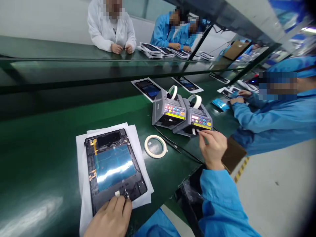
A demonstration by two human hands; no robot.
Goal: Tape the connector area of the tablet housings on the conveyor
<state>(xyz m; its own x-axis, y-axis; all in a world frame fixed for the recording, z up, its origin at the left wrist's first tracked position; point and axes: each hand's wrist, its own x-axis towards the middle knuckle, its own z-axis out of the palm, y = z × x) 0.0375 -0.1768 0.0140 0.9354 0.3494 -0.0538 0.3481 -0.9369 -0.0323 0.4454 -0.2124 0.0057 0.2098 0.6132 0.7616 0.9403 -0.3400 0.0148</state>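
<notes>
Tiny markings on the coloured keypads (196,119) of two grey electronic tape dispensers (168,102), too small to read; a yellow strip (175,116) under each, equally unreadable. Right hand (212,148) raised, thumb and forefinger pinching white tape (194,131) at the nearer dispenser's mouth. Left hand (108,219) bunched, fingertips pinching a small dark part (126,195) at the lower edge of a black tablet frame (108,200) on white paper (82,174).

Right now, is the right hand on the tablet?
No, the right hand is at the automatic tape dispenser, away from the tablet.
</notes>
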